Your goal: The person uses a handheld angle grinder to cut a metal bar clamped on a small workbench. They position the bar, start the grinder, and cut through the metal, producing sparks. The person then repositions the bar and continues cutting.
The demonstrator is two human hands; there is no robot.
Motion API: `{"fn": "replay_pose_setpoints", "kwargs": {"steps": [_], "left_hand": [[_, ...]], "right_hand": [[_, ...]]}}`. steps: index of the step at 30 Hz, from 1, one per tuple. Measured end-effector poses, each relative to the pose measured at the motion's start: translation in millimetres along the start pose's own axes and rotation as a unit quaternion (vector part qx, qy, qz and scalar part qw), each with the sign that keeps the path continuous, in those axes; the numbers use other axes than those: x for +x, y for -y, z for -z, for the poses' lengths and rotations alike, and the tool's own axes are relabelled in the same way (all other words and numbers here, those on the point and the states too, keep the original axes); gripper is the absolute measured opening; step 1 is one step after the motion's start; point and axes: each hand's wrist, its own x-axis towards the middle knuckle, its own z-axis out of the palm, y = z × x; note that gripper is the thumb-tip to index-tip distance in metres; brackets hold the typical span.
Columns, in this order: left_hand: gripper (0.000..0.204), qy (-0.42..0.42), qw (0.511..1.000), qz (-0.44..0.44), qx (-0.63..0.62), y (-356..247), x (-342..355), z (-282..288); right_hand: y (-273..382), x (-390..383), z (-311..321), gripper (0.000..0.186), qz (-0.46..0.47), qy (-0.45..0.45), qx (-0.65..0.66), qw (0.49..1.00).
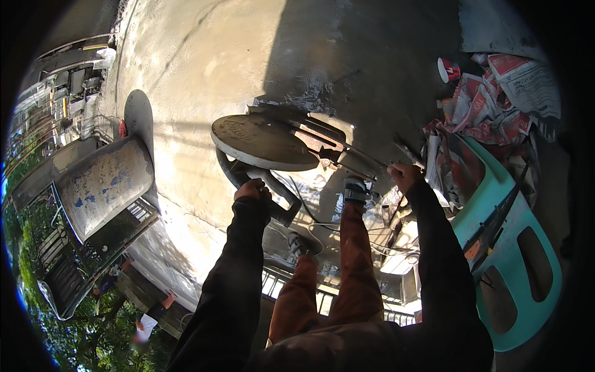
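Observation:
A tilted stool-like piece with a round, dusty grey-brown seat [263, 144] stands in front of me. Dark bars and legs stick out on its far and right sides. My left hand [253, 191] is closed around a dark curved bar [279, 201] just below the seat. To the right, my right hand [406, 177] is closed in a fist at the end of a thin metal rod [367, 156] that runs toward the stool. The fingers' inner side is hidden there.
A turquoise plastic chair [465, 220] lies at the right, with dark tools on it. Crumpled red-and-white paper sacks [477, 111] and a red paper cup [449, 70] lie beyond. A worn metal drum-like sheet [108, 186] is at the left. Cables and scraps surround my feet.

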Motion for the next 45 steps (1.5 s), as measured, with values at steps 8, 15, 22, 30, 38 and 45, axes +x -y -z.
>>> {"fn": "replay_pose_setpoints", "kwargs": {"steps": [8,15,22,30,38,45], "left_hand": [[0.009,-0.060,0.847,0.306,-0.429,-84.3,-24.0,3.5],[0.012,-0.059,0.848,0.305,-0.429,-101.2,-28.2,3.1],[0.011,-0.064,0.855,0.294,-0.422,-97.4,-27.2,3.2],[0.010,-0.064,0.851,0.305,-0.423,-95.5,-24.8,3.0],[0.010,-0.070,0.852,0.303,-0.422,-100.1,-27.8,2.7],[0.010,-0.070,0.855,0.303,-0.416,-103.3,-29.6,1.6]], "right_hand": [[-16.7,53.5,-8.1,0.044,-0.068,0.061,-0.087,0.992],[-10.2,69.9,-1.2,0.047,-0.053,0.115,-0.097,0.987],[-3.4,76.2,-0.1,0.046,-0.061,0.125,-0.103,0.985],[-5.4,85.9,-0.8,0.046,-0.044,0.125,-0.115,0.984],[-5.8,90.5,-2.9,0.042,-0.003,0.136,-0.160,0.978],[7.6,82.1,4.2,0.041,-0.004,0.145,-0.190,0.971]]}}
